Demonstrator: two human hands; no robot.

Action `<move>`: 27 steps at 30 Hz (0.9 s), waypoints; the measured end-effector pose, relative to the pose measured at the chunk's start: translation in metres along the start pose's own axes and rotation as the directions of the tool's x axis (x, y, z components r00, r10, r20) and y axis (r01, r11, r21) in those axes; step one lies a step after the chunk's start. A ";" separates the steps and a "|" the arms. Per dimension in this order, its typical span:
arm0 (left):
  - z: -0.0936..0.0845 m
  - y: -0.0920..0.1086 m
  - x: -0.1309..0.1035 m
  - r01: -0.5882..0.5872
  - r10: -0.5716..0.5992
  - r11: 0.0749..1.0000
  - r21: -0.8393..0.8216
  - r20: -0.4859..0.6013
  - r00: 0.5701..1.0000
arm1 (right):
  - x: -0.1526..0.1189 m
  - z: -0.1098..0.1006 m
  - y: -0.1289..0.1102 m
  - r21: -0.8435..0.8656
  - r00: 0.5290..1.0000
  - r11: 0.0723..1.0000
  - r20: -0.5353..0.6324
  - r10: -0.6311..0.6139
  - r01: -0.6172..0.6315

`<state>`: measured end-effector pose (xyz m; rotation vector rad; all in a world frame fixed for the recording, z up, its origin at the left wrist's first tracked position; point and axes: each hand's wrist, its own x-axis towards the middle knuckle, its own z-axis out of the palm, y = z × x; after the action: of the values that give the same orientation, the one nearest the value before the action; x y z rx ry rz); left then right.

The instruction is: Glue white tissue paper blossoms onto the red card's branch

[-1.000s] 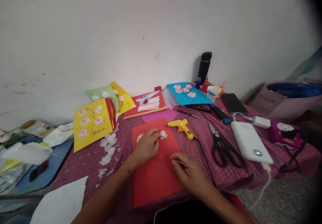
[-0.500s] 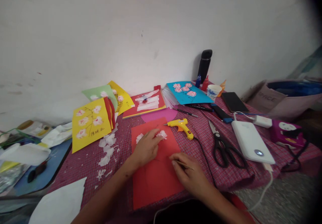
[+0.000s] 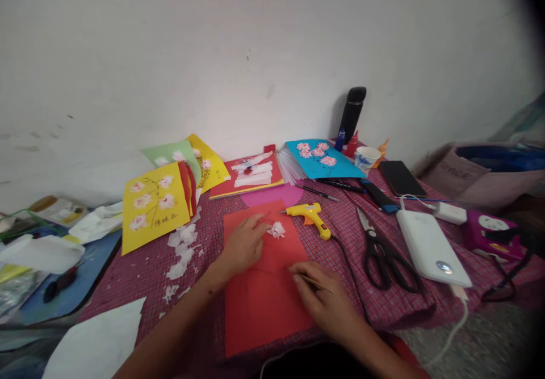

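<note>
A red sheet of paper (image 3: 264, 316) lies in front of me with faint pencil-like lines on it. My left hand (image 3: 244, 245) rests on its upper part, fingers stretched out, covering what lies beneath. Just right of those fingertips sits a white crinkled-paper flower (image 3: 277, 230). My right hand (image 3: 321, 297) is closed around a thin wooden stick (image 3: 315, 282) at the sheet's right edge; the stick's tip is hard to make out. A yellow hot glue gun (image 3: 313, 215) lies beside the sheet's top right corner, nozzle towards the flower.
Black-handled scissors (image 3: 383, 260), a white power bank (image 3: 432, 248) and a phone (image 3: 402, 178) lie to the right. Flower cards in yellow (image 3: 145, 220) and blue (image 3: 315, 166) stand at the back. White paper scraps (image 3: 183, 248) are scattered left. A black bottle (image 3: 352, 115) stands by the wall.
My left hand has shifted slightly left, off the right flower and over the left one, now hidden. My right hand keeps the stick in nearly the same place. The view has shifted slightly.
</note>
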<state>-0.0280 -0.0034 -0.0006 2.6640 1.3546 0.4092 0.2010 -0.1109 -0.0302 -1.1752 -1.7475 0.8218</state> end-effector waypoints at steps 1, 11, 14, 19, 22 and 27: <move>0.000 0.001 0.003 0.001 -0.001 1.000 0.001 0.007 1.000 | 0.000 -0.001 0.000 -0.002 1.000 1.000 -0.002 -0.002 0.002; 0.004 0.003 0.014 0.003 -0.004 1.000 0.017 0.047 0.999 | -0.001 -0.003 -0.003 0.002 0.999 1.000 -0.034 0.008 -0.008; 0.000 0.002 0.013 0.005 -0.006 1.000 0.024 0.058 0.998 | 0.000 -0.009 -0.004 0.029 0.996 0.998 -0.053 0.065 -0.063; -0.004 0.006 0.008 0.024 -0.021 0.999 -0.041 0.076 0.997 | 0.029 -0.035 -0.013 -0.034 0.998 0.997 -0.010 0.067 -0.068; -0.006 0.010 0.002 0.044 -0.038 0.997 -0.062 0.105 0.994 | 0.055 -0.044 -0.016 -0.090 0.995 0.991 -0.008 0.100 -0.100; -0.006 0.014 -0.004 0.019 -0.012 0.999 -0.051 0.132 0.991 | 0.086 -0.037 -0.014 -0.071 0.993 0.991 0.034 0.113 -0.110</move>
<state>-0.0214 -0.0147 0.0071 2.5862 1.3068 0.2578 0.2130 -0.0331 0.0219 -1.3204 -1.7659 0.8611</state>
